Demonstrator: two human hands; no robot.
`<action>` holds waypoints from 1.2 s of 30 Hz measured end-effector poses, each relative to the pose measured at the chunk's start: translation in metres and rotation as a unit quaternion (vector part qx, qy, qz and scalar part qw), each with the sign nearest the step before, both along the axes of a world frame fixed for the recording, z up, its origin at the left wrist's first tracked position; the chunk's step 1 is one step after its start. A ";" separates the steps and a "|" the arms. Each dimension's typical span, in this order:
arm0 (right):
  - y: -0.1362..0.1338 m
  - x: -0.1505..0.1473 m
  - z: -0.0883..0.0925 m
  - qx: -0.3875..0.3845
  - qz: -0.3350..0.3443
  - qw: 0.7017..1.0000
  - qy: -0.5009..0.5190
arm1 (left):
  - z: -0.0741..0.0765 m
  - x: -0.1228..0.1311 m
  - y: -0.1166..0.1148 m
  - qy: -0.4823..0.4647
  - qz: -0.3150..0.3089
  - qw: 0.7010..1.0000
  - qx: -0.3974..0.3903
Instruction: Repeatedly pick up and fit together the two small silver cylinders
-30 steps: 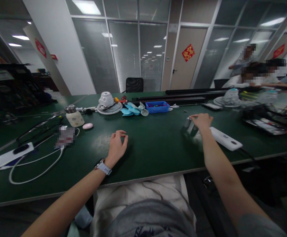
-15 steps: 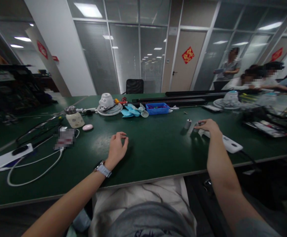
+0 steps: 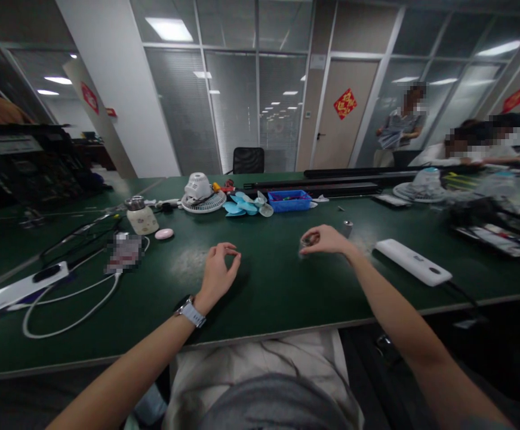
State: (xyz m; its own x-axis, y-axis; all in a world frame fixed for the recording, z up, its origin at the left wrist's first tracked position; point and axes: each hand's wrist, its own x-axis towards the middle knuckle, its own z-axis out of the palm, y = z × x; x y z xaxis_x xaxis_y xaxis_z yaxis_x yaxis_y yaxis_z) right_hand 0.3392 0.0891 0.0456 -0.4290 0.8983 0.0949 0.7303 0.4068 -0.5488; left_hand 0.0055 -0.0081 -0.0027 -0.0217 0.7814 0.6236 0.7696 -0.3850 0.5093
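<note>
My right hand (image 3: 325,240) is closed round a small silvery cylinder (image 3: 305,243), mostly hidden by the fingers, over the middle of the green table (image 3: 268,286). A second silver cylinder (image 3: 347,228) stands upright on the table just behind my right wrist. To the left, my left hand (image 3: 220,272) rests at the table with its fingers curved and thumb near the fingertips; a gap shows between them and nothing is held. A watch with a pale strap is on that wrist.
Along the back lie a white fan part (image 3: 199,194), light-blue blades (image 3: 244,205) and a blue tray (image 3: 289,201). A patterned jar (image 3: 141,218), pink oval object (image 3: 164,234) and cables are left. A white power strip (image 3: 414,261) lies right. People are at the far right.
My right hand has moved left from beside the power strip, carrying one silver cylinder. The other cylinder stays standing. My left hand keeps its pose.
</note>
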 end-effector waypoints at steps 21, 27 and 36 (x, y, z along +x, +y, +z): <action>-0.052 -0.120 -0.041 0.087 0.145 0.969 0.179 | 0.008 0.016 0.012 -0.137 -0.091 0.986 0.011; -0.055 -0.119 -0.039 0.124 0.149 0.970 0.144 | -0.004 -0.002 0.010 -0.091 -0.080 0.988 -0.096; -0.057 -0.121 -0.039 0.139 0.164 0.971 0.104 | -0.014 -0.003 0.011 -0.025 -0.108 0.985 -0.130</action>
